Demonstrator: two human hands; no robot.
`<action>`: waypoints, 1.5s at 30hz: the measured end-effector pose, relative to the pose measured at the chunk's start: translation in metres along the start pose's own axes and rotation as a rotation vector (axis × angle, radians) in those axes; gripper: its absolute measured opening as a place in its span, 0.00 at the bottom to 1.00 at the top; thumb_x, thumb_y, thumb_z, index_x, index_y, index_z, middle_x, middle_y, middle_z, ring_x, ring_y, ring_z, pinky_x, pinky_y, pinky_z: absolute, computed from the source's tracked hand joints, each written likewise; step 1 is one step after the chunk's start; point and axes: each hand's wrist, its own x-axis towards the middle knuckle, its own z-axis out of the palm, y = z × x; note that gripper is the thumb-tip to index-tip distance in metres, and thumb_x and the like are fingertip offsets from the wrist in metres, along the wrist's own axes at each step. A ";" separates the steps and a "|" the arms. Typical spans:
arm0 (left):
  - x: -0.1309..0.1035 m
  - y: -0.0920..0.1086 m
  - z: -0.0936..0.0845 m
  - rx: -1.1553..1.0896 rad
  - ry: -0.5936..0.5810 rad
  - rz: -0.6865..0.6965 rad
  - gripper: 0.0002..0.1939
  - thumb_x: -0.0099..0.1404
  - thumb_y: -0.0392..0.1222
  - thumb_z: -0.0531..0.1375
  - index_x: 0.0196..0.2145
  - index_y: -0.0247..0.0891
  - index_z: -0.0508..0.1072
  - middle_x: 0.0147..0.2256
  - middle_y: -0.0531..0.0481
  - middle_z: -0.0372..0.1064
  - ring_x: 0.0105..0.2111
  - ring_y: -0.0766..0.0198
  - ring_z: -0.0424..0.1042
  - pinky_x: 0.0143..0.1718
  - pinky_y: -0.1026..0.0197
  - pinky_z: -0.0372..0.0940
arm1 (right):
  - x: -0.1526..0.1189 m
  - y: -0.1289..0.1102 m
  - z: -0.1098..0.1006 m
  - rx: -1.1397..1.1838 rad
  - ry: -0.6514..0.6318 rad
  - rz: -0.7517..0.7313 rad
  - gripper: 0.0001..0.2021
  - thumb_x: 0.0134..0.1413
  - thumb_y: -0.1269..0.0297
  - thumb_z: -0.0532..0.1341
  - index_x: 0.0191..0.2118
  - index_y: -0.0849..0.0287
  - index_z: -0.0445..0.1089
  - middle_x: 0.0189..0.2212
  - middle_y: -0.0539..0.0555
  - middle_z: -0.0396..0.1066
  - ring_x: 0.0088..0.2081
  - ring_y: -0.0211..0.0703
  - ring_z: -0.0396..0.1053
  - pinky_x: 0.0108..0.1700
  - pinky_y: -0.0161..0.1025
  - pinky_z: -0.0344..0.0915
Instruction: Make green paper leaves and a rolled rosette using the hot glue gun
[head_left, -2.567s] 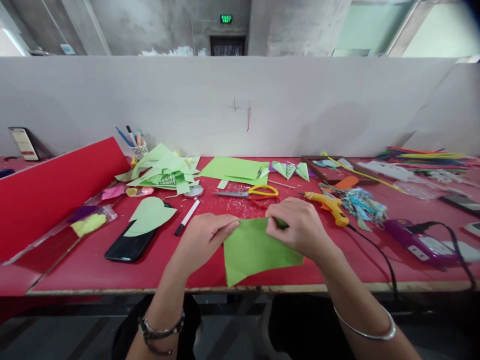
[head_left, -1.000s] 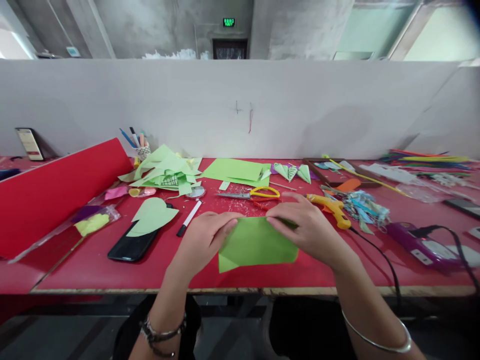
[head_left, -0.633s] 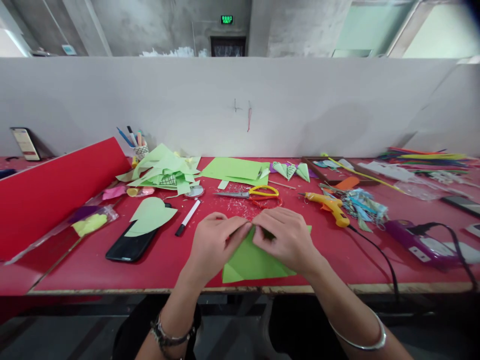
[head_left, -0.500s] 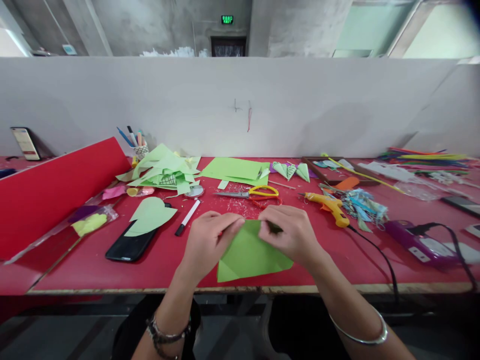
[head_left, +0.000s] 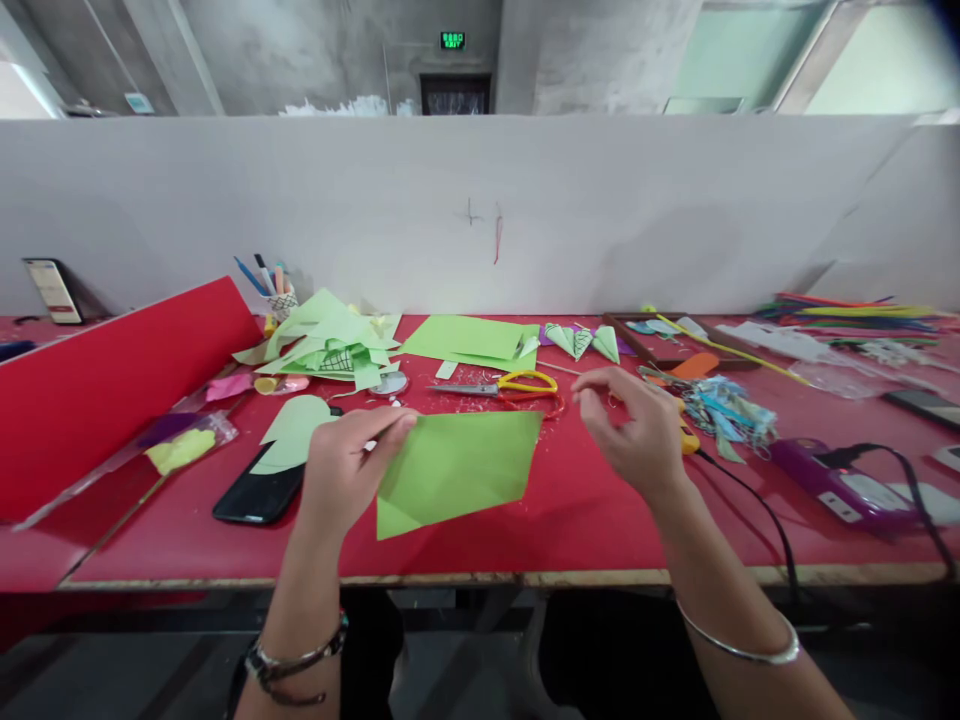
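A sheet of green paper (head_left: 461, 465) hangs over the red table, its upper left corner pinched between the thumb and fingers of my left hand (head_left: 356, 465). My right hand (head_left: 634, 425) is to the right of the sheet, apart from it, with fingers curled and a gap between thumb and forefinger; nothing shows in it. Scissors (head_left: 499, 387) with yellow and red handles lie just beyond the sheet. Behind them is a stack of green paper (head_left: 472, 340). The yellow glue gun (head_left: 688, 437) is partly hidden behind my right hand.
Green scraps (head_left: 330, 335) are heaped at the back left, near a pen cup (head_left: 281, 302). A black phone (head_left: 259, 495) lies under pale green cut-outs (head_left: 296, 430). Folded green pieces (head_left: 606, 344) sit at the back. On the right are a purple power strip (head_left: 840, 485) and its cable.
My right hand has let go of the green paper and moved right and slightly up. My left hand has moved left with the sheet, whose full top edge now shows.
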 end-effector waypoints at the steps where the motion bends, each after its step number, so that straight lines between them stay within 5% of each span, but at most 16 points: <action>1: 0.000 0.002 0.003 -0.014 -0.023 0.016 0.11 0.60 0.41 0.53 0.29 0.36 0.74 0.26 0.52 0.73 0.25 0.68 0.69 0.27 0.69 0.60 | 0.001 -0.006 -0.001 0.037 -0.036 -0.031 0.06 0.50 0.70 0.52 0.31 0.57 0.65 0.27 0.51 0.69 0.31 0.39 0.66 0.36 0.36 0.61; 4: 0.001 0.006 0.010 -0.077 -0.086 0.041 0.12 0.62 0.40 0.52 0.29 0.36 0.74 0.27 0.52 0.73 0.26 0.67 0.70 0.29 0.68 0.61 | 0.002 -0.020 -0.002 0.093 -0.265 -0.169 0.06 0.52 0.68 0.53 0.35 0.57 0.66 0.34 0.53 0.70 0.38 0.41 0.66 0.41 0.38 0.61; 7: 0.002 0.006 0.013 -0.047 -0.065 0.081 0.10 0.61 0.40 0.52 0.33 0.38 0.73 0.29 0.51 0.73 0.28 0.66 0.70 0.36 0.64 0.62 | 0.000 -0.025 -0.001 0.071 -0.421 -0.212 0.08 0.56 0.66 0.51 0.32 0.58 0.67 0.29 0.52 0.71 0.33 0.39 0.66 0.38 0.36 0.60; 12: 0.003 0.017 0.019 0.218 -0.046 0.269 0.08 0.60 0.37 0.54 0.36 0.40 0.71 0.34 0.52 0.72 0.36 0.63 0.69 0.46 0.56 0.55 | -0.008 -0.034 0.007 -0.029 -0.486 -0.218 0.11 0.57 0.63 0.50 0.31 0.59 0.68 0.24 0.51 0.70 0.26 0.37 0.65 0.30 0.33 0.57; 16: 0.002 0.031 0.030 0.272 -0.151 0.428 0.07 0.60 0.35 0.52 0.31 0.38 0.70 0.29 0.52 0.71 0.32 0.65 0.67 0.39 0.60 0.57 | -0.010 -0.044 0.011 -0.012 -0.496 -0.214 0.13 0.58 0.62 0.49 0.30 0.60 0.67 0.23 0.51 0.69 0.25 0.36 0.64 0.29 0.32 0.55; 20: 0.001 0.029 0.031 0.322 -0.084 0.422 0.08 0.58 0.34 0.52 0.26 0.38 0.69 0.25 0.53 0.71 0.27 0.66 0.67 0.38 0.59 0.56 | -0.007 -0.039 0.006 0.102 -0.529 -0.103 0.11 0.58 0.63 0.50 0.30 0.59 0.66 0.23 0.49 0.68 0.26 0.34 0.64 0.29 0.30 0.55; 25: 0.002 0.004 0.016 0.318 0.026 0.288 0.08 0.57 0.33 0.52 0.27 0.38 0.70 0.24 0.53 0.71 0.25 0.66 0.66 0.36 0.60 0.57 | 0.000 -0.018 -0.013 0.123 -0.421 0.006 0.09 0.56 0.64 0.52 0.28 0.58 0.65 0.23 0.48 0.68 0.24 0.33 0.63 0.27 0.30 0.55; 29: 0.002 -0.012 0.010 0.122 0.051 -0.020 0.08 0.59 0.37 0.51 0.28 0.37 0.70 0.25 0.51 0.70 0.25 0.66 0.66 0.34 0.62 0.59 | 0.004 -0.008 -0.022 0.094 -0.234 0.109 0.09 0.54 0.63 0.52 0.26 0.58 0.63 0.19 0.47 0.63 0.19 0.31 0.57 0.23 0.30 0.53; 33: 0.001 -0.010 0.022 -0.425 -0.170 -0.263 0.15 0.60 0.48 0.51 0.36 0.35 0.70 0.34 0.46 0.71 0.32 0.64 0.69 0.34 0.64 0.62 | 0.003 -0.006 -0.012 0.176 -0.157 0.187 0.09 0.54 0.64 0.52 0.26 0.59 0.62 0.18 0.46 0.59 0.19 0.31 0.55 0.21 0.29 0.51; 36: -0.001 -0.002 0.034 -0.658 -0.332 -0.400 0.17 0.57 0.51 0.54 0.32 0.33 0.71 0.29 0.46 0.72 0.29 0.63 0.69 0.30 0.64 0.63 | 0.001 -0.003 0.000 0.199 -0.171 0.196 0.09 0.55 0.63 0.51 0.26 0.59 0.61 0.18 0.46 0.59 0.19 0.31 0.56 0.21 0.30 0.52; 40: 0.000 0.003 0.039 -0.595 -0.286 -0.503 0.17 0.55 0.51 0.56 0.18 0.34 0.65 0.17 0.53 0.65 0.19 0.69 0.64 0.22 0.67 0.59 | -0.002 0.001 0.010 0.095 -0.264 0.163 0.06 0.54 0.64 0.51 0.31 0.58 0.62 0.21 0.48 0.62 0.23 0.35 0.60 0.26 0.32 0.57; 45: 0.003 0.009 0.037 -0.451 -0.283 -0.477 0.22 0.56 0.50 0.56 0.12 0.35 0.60 0.11 0.57 0.55 0.13 0.74 0.54 0.16 0.69 0.51 | -0.006 -0.018 0.013 -0.001 -0.167 -0.009 0.16 0.52 0.60 0.54 0.47 0.57 0.57 0.42 0.59 0.61 0.46 0.49 0.60 0.46 0.48 0.60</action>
